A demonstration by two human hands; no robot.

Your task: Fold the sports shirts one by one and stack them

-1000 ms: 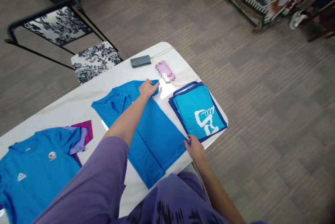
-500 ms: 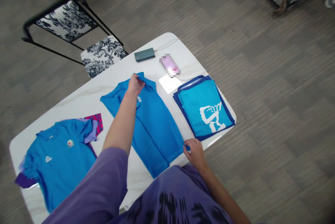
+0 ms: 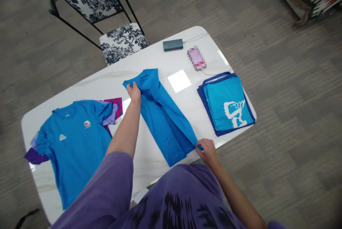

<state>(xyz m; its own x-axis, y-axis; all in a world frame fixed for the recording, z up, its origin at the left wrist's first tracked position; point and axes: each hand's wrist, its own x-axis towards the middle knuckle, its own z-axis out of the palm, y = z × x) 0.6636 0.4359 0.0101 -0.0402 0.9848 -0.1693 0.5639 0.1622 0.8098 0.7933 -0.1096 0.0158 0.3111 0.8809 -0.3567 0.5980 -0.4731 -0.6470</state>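
Blue shirt, part-folded on the white table: left hand gripping the collar end, right hand pinching a hem corner! Folded stack done; spread shirts still to fold.

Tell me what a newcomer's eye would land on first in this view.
Probably the half-folded blue shirt mid-table, with the left hand at its upper end and the right hand pinching a lower corner. Next might come the turquoise folded pile with bold white print at the right end of the white table. The black-and-white patterned chair beyond the far edge also stands out.
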